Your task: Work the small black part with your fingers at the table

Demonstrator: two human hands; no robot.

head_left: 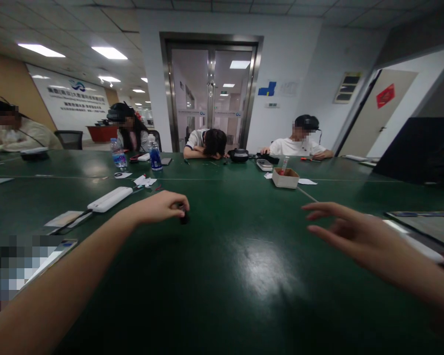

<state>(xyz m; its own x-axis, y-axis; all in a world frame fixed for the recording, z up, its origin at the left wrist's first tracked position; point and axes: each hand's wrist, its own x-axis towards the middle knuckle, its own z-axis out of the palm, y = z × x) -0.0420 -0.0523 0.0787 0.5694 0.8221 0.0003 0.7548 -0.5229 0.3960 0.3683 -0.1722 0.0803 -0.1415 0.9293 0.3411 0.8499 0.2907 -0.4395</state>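
My left hand [163, 204] is closed on a small dark object [184, 218], pinched between thumb and fingers over the green table [214, 236]. The object is dark brown or black and short; its kind cannot be made out. To the right, my right hand [350, 229] hangs over the table with fingers spread and slightly bent, holding nothing. A small open box [285, 179] with a clear tube [284, 165] standing in it is beyond my right hand. A white power strip [110, 198] lies beside my left wrist.
Two bottles, one with a purple-blue label [119, 157] and one blue [155, 157], stand at the back left. Paper scraps [145, 181] lie nearer. Several people sit across the table; one rests head down [214, 143]. A dark panel [422, 148] rises at the right.
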